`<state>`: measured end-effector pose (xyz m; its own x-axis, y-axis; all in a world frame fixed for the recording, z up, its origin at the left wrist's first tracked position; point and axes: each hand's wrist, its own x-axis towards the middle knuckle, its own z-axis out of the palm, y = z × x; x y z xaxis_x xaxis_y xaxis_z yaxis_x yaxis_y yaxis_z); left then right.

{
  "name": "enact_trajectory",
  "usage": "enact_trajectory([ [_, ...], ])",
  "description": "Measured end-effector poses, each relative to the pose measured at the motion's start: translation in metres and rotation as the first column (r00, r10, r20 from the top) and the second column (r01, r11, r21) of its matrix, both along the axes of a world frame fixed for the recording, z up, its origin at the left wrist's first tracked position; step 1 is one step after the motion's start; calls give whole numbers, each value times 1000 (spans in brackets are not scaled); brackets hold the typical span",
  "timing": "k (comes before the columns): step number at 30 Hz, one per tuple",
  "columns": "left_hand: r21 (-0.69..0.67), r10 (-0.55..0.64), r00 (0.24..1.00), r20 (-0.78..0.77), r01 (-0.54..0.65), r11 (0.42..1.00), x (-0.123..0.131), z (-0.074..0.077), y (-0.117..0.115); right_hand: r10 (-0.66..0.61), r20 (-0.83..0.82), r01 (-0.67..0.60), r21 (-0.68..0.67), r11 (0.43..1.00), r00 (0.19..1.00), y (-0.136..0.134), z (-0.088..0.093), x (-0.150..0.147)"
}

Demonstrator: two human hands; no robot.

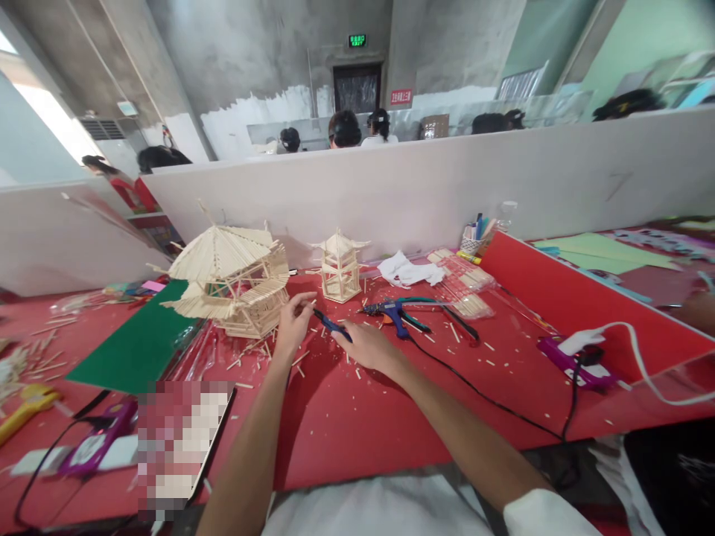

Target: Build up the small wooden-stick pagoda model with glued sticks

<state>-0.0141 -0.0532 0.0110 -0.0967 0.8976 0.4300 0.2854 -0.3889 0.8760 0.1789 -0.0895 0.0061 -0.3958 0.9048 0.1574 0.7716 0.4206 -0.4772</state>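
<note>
My right hand [369, 348] is closed around a slim, dark blue pen-shaped tool [334, 325]. The tool points left, towards the fingertips of my left hand [296, 318]. Those fingers are bent close together beside the tool's tip; whatever may be between them is too small to make out. Just left of that hand stands a large pavilion model [223, 275] built of thin wooden sticks. A smaller stick pavilion [340, 268] stands upright behind both hands. To the right of my right hand lies a blue glue gun [395, 316], near pliers with teal and black handles [463, 324].
Stick offcuts lie scattered over the red table [346, 439]. A green board [139, 342] and a tablet-like device [209, 439] are at left. Crumpled white cloth [405, 269], bagged sticks [469, 294], a pen holder [472, 240] and a purple power strip [581, 365] lie right. A partition [424, 179] stands behind.
</note>
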Motion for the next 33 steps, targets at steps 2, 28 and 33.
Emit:
enact_trajectory([
  [2,2,-4,1000,15,4,1000,0,1,-1,-18,97,14,38,999,995,-5,4,2],
  [28,-18,-239,971,26,240,971,7,6,-8,23,-182,22,239,971,983,7,0,1],
  [33,-25,-265,962,-69,263,964,12,10,-15,119,-404,-2,278,961,907,13,2,8],
])
